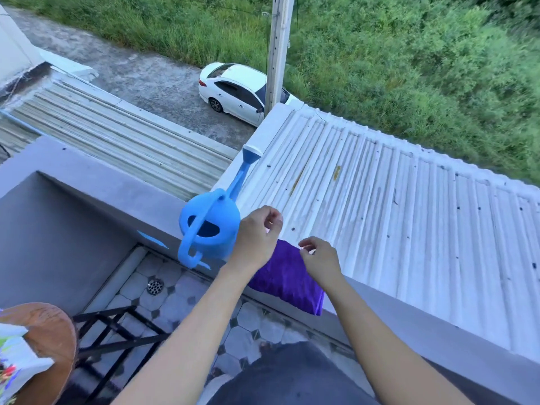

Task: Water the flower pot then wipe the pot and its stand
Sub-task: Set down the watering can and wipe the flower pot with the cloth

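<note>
A blue watering can (209,226) stands on the grey balcony ledge (117,191), its spout pointing away over the roof. A folded purple cloth (287,283) lies on the ledge just right of it. My left hand (257,238) hovers over the cloth's left part, right beside the can, fingers loosely curled and holding nothing. My right hand (318,261) hangs over the cloth's far corner with its fingertips close to the edge; nothing shows in its grip. The white flower pot (17,358) sits on a round wooden stand (49,328) with black legs at the bottom left.
Beyond the ledge a white corrugated roof (380,217) slopes away, with a road, a white car (236,92) and grass far below. The tiled balcony floor (181,299) has a drain (155,286). My dark-clothed legs (289,375) fill the bottom middle.
</note>
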A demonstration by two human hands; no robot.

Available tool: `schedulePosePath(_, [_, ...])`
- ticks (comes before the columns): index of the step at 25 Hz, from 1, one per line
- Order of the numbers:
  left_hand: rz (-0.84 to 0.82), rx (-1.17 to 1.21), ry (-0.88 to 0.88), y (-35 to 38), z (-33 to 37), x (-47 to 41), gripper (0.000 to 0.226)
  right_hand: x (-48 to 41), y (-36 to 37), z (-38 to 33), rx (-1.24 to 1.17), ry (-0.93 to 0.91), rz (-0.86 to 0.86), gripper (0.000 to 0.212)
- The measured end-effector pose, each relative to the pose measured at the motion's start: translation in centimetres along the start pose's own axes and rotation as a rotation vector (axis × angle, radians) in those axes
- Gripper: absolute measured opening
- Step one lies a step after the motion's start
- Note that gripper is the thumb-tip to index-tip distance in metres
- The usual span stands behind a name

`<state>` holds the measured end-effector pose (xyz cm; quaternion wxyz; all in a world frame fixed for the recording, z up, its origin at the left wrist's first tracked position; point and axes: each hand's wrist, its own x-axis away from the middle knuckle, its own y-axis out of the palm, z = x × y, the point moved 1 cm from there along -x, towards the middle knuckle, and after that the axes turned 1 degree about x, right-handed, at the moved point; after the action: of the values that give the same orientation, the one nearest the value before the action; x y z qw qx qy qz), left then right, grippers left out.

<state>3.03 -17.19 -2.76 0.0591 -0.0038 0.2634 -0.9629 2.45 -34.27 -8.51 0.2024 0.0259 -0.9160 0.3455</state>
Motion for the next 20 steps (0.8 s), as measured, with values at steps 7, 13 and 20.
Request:
schedulePosePath(7, [-0.113, -0.367, -0.443, 7.6, -6.2, 2.3, 0.049, 0.0, -0.1, 5.6, 0.107, -0.087, -0.106, 0.039])
schedulePosePath(13, [-0.203, -0.088, -0.534, 6.1, -4.9, 2.5, 0.044, 0.4, 0.8, 5.2, 0.273, -0.126, -0.183, 0.068])
schedulePosePath(20, [-0.043, 0.212, -0.478, -2.7, -4.6, 7.9, 0.026, 1.5, 2.9, -0.2, 0.338, -0.437, -0.368, 0.029])
